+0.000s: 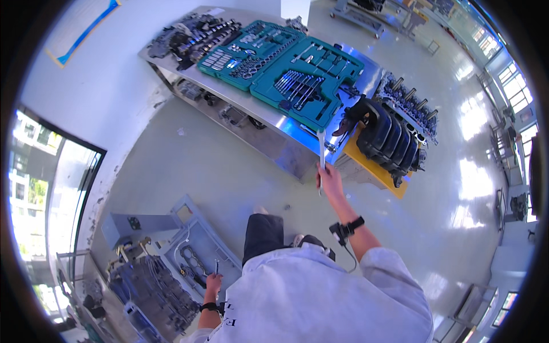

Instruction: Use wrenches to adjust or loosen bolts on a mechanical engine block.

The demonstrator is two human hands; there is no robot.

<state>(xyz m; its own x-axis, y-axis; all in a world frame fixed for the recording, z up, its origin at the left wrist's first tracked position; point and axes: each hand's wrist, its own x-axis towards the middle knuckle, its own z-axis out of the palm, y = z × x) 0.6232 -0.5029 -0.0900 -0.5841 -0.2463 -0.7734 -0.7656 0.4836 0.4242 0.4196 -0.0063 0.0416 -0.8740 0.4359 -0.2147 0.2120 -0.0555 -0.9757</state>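
Note:
My right hand (330,180) is closed around a silver wrench (322,150), held upright near the front edge of the metal workbench (275,121). The wrench's upper end reaches the near corner of an opened teal tool case (294,86), which holds sockets, bits and a row of wrenches. Lower on the left, my left hand (213,283) is closed on a slim metal tool (217,266), too small to name exactly. It is beside a grey tray (224,257) with a gasket-like part (193,261) in it.
A black intake manifold (389,137) rests on a yellow board (374,166) at the bench's right end, beside an engine cylinder head (409,106). Dark engine parts (191,39) lie at the bench's far left. An engine assembly (154,288) stands lower left, near a window (54,206).

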